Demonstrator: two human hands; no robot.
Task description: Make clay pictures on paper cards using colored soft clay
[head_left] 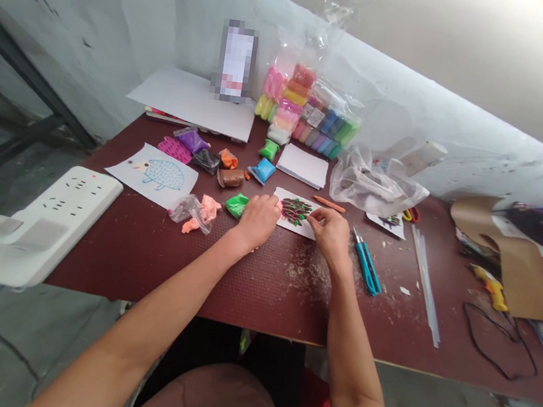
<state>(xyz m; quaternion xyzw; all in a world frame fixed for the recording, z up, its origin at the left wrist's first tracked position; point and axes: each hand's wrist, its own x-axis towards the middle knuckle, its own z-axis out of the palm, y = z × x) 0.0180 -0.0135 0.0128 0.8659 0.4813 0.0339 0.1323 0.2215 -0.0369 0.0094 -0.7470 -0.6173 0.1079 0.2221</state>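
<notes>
"On the counter [259, 295], entry one: what do I log from my remote seat?"

"One white card [300, 230], bearing brown, green and pink pieces [295, 209]. Location: between the hands. Long axis: left to right, right end slanting slightly toward the wearer."

"Nearer hand?"

"Neither, by my reckoning. Left hand [260, 219]: at the card's left end, fingers bent, undersides hidden; its grip I can't make out. Right hand [328, 233]: at the right end, thumb and finger close together by the edge; whether they pinch anything, I can't say. Hands apart, card spanning the gap."

"Neighbours?"

"Orange stick [329, 204], one, just beyond the card. Teal cutter [367, 266], one, right of the right hand. Green packet [236, 205], one, just beside the left hand."

"Labels, writing?"

"White label [314, 114], one, on the multicoloured packs [328, 131]: patterned square, no words legible to me. Upright screen [238, 59]: pixelated, unreadable. White power strip [57, 215]: no brand I can read."
</notes>
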